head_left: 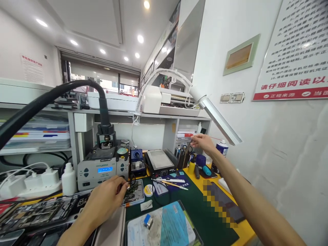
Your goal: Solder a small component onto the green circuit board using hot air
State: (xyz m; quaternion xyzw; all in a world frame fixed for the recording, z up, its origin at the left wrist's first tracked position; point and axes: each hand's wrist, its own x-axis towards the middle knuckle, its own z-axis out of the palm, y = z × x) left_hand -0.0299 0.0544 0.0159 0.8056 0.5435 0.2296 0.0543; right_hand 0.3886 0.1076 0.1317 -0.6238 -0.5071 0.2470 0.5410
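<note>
My right hand reaches over the tool holder with its fingers pinched on a dark slender tool, which looks like tweezers. Its lower end is among the pens and scissors there. My left hand is closed, thumb and fingers pressed together at the near left edge of a shallow tray of small dark parts. What sits in its fingertips, if anything, is too small to make out. Below lies a white and blue box, bearing a small silver and blue piece.
Behind my left hand stands a grey soldering station with a lit display. A heating plate is at the back. Phone boards crowd the left side. A spray can and a dark phone are on the right. A lamp hangs above.
</note>
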